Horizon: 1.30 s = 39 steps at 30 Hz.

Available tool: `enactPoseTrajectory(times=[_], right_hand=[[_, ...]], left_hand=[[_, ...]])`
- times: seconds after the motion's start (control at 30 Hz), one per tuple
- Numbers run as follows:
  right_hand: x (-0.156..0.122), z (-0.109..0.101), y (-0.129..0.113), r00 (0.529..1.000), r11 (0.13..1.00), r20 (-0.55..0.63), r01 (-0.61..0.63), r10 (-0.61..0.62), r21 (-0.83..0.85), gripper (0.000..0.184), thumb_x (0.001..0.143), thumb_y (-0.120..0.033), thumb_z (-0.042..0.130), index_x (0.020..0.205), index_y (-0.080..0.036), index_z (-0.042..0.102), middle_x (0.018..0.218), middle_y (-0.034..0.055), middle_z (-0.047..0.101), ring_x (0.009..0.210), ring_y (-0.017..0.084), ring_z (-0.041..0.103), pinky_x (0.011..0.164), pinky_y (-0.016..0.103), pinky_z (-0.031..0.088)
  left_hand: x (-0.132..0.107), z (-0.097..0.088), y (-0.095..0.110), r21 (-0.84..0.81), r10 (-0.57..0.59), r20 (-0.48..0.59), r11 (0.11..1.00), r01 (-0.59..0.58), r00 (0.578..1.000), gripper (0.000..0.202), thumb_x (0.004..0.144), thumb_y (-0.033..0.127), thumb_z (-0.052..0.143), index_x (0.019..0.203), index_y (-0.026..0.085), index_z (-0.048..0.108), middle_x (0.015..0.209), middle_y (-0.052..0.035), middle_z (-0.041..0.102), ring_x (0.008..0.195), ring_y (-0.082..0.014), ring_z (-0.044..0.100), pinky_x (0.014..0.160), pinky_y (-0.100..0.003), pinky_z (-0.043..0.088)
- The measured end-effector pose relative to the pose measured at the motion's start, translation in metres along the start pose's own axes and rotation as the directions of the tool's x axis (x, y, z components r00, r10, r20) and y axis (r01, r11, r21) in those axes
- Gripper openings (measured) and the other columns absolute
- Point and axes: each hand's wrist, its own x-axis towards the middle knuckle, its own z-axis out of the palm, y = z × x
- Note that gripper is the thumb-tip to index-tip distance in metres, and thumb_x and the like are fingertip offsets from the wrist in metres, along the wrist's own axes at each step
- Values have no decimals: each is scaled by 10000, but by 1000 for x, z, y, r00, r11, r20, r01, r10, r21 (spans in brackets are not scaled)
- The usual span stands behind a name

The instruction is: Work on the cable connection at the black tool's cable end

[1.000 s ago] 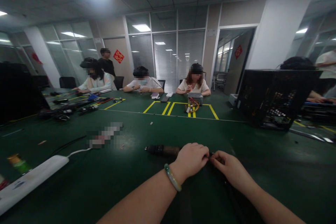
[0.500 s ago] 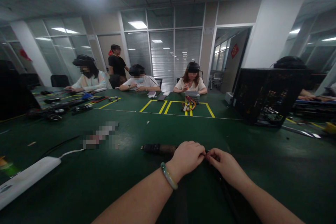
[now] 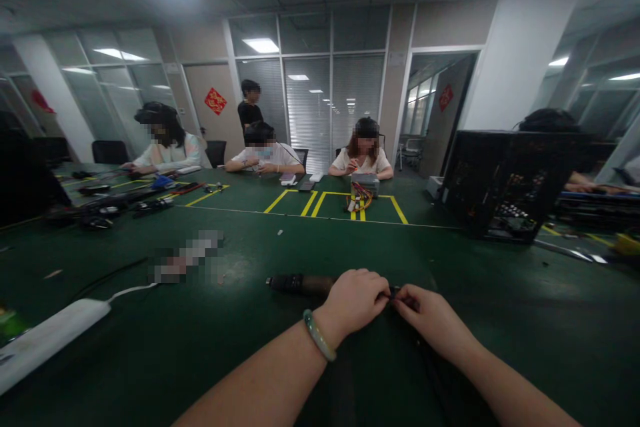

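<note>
A dark, slim electric screwdriver [image 3: 313, 284] lies on the green table, its tip pointing left. My left hand [image 3: 357, 297], with a jade bangle on the wrist, is closed around its rear part and covers it. My right hand [image 3: 425, 313] pinches at the rear end, thumb against fingers, almost touching the left fingertips. A small dark piece [image 3: 395, 290] shows between the two hands. From beneath the right hand a black cable [image 3: 430, 363] runs toward me, faint against the table. How cable and tool join is hidden by my fingers.
On the left lies a white power strip [image 3: 55, 343] with a cord. A black computer case [image 3: 500, 180] stands at right. Across the table [image 3: 240, 373], a power supply [image 3: 366, 181] with loose wires sits before a seated person. Other people work at the far side; dark parts lie far left.
My hands keep nearly the same hold, with a little more dark material showing between them. A standing person in the background has moved right, uncovering a red door sign.
</note>
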Motion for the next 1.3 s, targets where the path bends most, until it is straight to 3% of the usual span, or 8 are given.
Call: enactPoseTrajectory(times=[0.53, 0.97, 1.3], right_hand=[[0, 6, 0, 998, 998, -58, 13, -16, -53, 178, 891, -348, 503, 882, -231, 637, 818, 5, 687, 711, 167, 631, 602, 250, 436], [1, 5, -4, 998, 1000, -56, -3, 1, -23, 175, 888, -340, 504, 834, -222, 621, 776, 1, 687, 692, 165, 630, 577, 249, 409], [2, 4, -2, 999, 1000, -41, 1, -1, 4, 167, 881, -343, 514, 845, -224, 625, 793, -6, 686, 709, 162, 631, 599, 244, 423]], left_hand=[[0, 1, 1, 23, 12, -1, 1000, -12, 1000, 61, 883, 243, 566, 925, 212, 597, 921, 1, 632, 892, -173, 568, 795, -307, 424], [-1, 1, 3, 16, -85, 14, 996, 85, 996, 130, 866, 272, 571, 962, 191, 540, 941, -28, 602, 912, -190, 566, 799, -315, 442], [-1, 1, -1, 7, -2, -3, 1000, 2, 1000, 78, 861, 220, 574, 937, 201, 569, 929, -7, 630, 914, -185, 569, 826, -324, 435]])
